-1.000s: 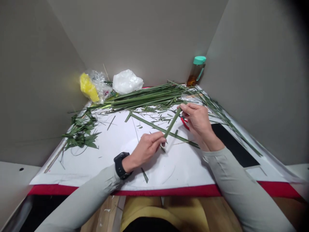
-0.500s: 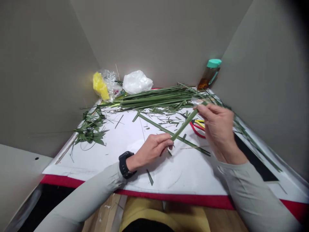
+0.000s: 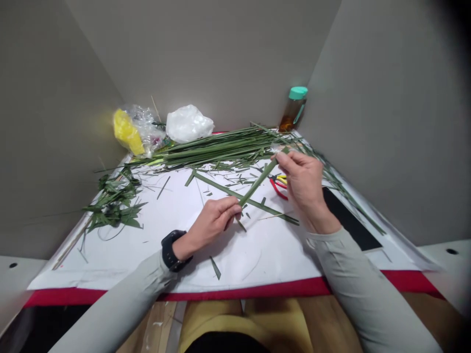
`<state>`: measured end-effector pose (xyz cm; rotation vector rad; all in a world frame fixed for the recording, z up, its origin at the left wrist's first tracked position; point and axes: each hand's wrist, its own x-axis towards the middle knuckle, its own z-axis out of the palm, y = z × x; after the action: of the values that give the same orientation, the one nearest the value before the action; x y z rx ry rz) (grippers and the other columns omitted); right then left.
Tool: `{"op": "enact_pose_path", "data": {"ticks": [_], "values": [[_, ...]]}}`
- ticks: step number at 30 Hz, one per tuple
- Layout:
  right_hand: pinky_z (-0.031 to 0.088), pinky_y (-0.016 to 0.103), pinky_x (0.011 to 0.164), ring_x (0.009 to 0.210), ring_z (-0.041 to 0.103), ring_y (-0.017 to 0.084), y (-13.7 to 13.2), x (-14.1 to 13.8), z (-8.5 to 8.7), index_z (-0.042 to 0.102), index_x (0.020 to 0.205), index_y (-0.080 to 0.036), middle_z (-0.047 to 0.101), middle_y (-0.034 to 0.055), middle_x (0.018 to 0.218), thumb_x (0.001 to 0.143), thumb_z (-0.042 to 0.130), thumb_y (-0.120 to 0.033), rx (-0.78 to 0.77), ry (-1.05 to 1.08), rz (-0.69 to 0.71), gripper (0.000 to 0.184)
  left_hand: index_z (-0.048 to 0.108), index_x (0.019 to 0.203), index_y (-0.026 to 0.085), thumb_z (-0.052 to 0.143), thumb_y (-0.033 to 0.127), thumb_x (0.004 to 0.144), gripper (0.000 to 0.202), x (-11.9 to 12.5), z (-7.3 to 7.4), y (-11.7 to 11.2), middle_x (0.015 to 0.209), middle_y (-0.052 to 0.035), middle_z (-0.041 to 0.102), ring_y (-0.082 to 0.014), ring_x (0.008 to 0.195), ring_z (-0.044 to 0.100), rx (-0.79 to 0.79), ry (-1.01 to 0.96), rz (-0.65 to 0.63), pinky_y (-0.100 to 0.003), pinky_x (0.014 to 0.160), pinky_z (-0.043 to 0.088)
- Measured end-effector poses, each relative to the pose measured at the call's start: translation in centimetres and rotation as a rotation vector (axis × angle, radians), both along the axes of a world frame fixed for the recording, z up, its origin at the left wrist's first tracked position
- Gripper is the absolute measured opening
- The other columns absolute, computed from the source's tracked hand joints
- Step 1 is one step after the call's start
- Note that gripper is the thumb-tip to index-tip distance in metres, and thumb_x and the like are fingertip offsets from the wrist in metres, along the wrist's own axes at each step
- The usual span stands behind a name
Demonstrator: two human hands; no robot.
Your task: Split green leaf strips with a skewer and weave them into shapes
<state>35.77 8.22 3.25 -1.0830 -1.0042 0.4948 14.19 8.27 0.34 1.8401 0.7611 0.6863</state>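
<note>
A green leaf strip [image 3: 258, 182] is stretched slantwise between my hands above the white table cover. My left hand [image 3: 215, 219], with a black watch at the wrist, pinches its lower end. At the upper end, the fingers of my right hand [image 3: 304, 184] are closed on the strip. Below it lies a longer folded leaf strip [image 3: 224, 189], bent over at its far end. Red-and-yellow-handled cutters [image 3: 278, 185] rest just left of my right hand, which partly hides them.
A bundle of long green leaves [image 3: 221, 149] runs along the back. Tied leaf pieces [image 3: 117, 201] lie at left. Behind stand a white plastic bag [image 3: 189, 123], a yellow wrapper [image 3: 127, 132] and a bottle [image 3: 293, 110]. A black flat board [image 3: 351, 220] is at right.
The whole view has shifted, so the table and things appear further left. Both hands keep their hold on the strip, with little change in their pose.
</note>
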Motion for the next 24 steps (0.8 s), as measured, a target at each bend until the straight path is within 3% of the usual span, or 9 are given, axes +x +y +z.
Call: {"op": "enact_pose_path", "data": {"ticks": [4, 7, 11, 14, 18, 24], "values": [[0.039, 0.028, 0.062, 0.063, 0.046, 0.011, 0.4, 0.8, 0.1, 0.071, 0.064, -0.02, 0.061, -0.0001, 0.069, 0.073, 0.074, -0.029, -0.085, 0.148, 0.137, 0.013, 0.063, 0.08, 0.016, 0.054, 0.049, 0.096, 0.038, -0.2, 0.0, 0.0, 0.054, 0.0018, 0.059, -0.01, 0.044, 0.048, -0.293, -0.095, -0.069, -0.024, 0.051, 0.038], [0.036, 0.027, 0.058, 0.061, 0.043, 0.011, -0.2, 0.3, 0.7, 0.068, 0.06, -0.02, 0.058, -0.0004, 0.066, 0.069, 0.077, -0.034, -0.153, 0.159, 0.19, 0.019, 0.069, 0.099, 0.013, 0.064, 0.05, 0.092, 0.038, -0.6, 0.0, 0.7, 0.081, -0.0081, 0.074, -0.015, 0.065, 0.066, -0.428, -0.205, -0.077, -0.026, 0.065, 0.049], [0.035, 0.027, 0.06, 0.062, 0.043, 0.011, -0.7, -0.9, 0.8, 0.062, 0.055, -0.02, 0.057, -0.0009, 0.064, 0.071, 0.078, -0.035, -0.178, 0.161, 0.307, 0.027, 0.069, 0.117, 0.012, 0.066, 0.053, 0.09, 0.049, -0.5, 0.6, 0.7, 0.1, -0.0144, 0.076, -0.0225, 0.086, 0.073, -0.587, -0.329, -0.114, -0.034, 0.083, 0.054], [0.038, 0.026, 0.063, 0.064, 0.046, 0.011, -1.0, -1.9, 0.5, 0.065, 0.06, -0.02, 0.06, -0.0008, 0.068, 0.076, 0.077, -0.035, -0.165, 0.126, 0.376, 0.025, 0.071, 0.114, 0.011, 0.07, 0.051, 0.088, 0.049, -0.1, 0.9, 0.1, 0.097, -0.0145, 0.076, -0.0215, 0.082, 0.072, -0.682, -0.405, -0.175, -0.035, 0.082, 0.055], [0.04, 0.025, 0.063, 0.063, 0.048, 0.01, -1.3, -3.1, 0.2, 0.064, 0.062, -0.019, 0.061, -0.0012, 0.07, 0.082, 0.074, -0.034, -0.18, 0.106, 0.433, 0.027, 0.073, 0.105, 0.011, 0.073, 0.043, 0.087, 0.036, 0.0, 1.1, -0.5, 0.079, -0.0065, 0.071, -0.0134, 0.066, 0.067, -0.735, -0.426, -0.167, -0.026, 0.069, 0.053], [0.04, 0.023, 0.062, 0.06, 0.047, 0.008, -1.5, -3.6, 0.3, 0.072, 0.072, -0.019, 0.064, -0.0015, 0.073, 0.084, 0.075, -0.033, -0.168, 0.18, 0.502, 0.018, 0.07, 0.095, 0.013, 0.073, 0.035, 0.088, 0.024, -0.5, 1.4, -0.9, 0.062, 0.0026, 0.055, -0.0058, 0.049, 0.051, -0.758, -0.444, -0.123, -0.017, 0.046, 0.038]]}}
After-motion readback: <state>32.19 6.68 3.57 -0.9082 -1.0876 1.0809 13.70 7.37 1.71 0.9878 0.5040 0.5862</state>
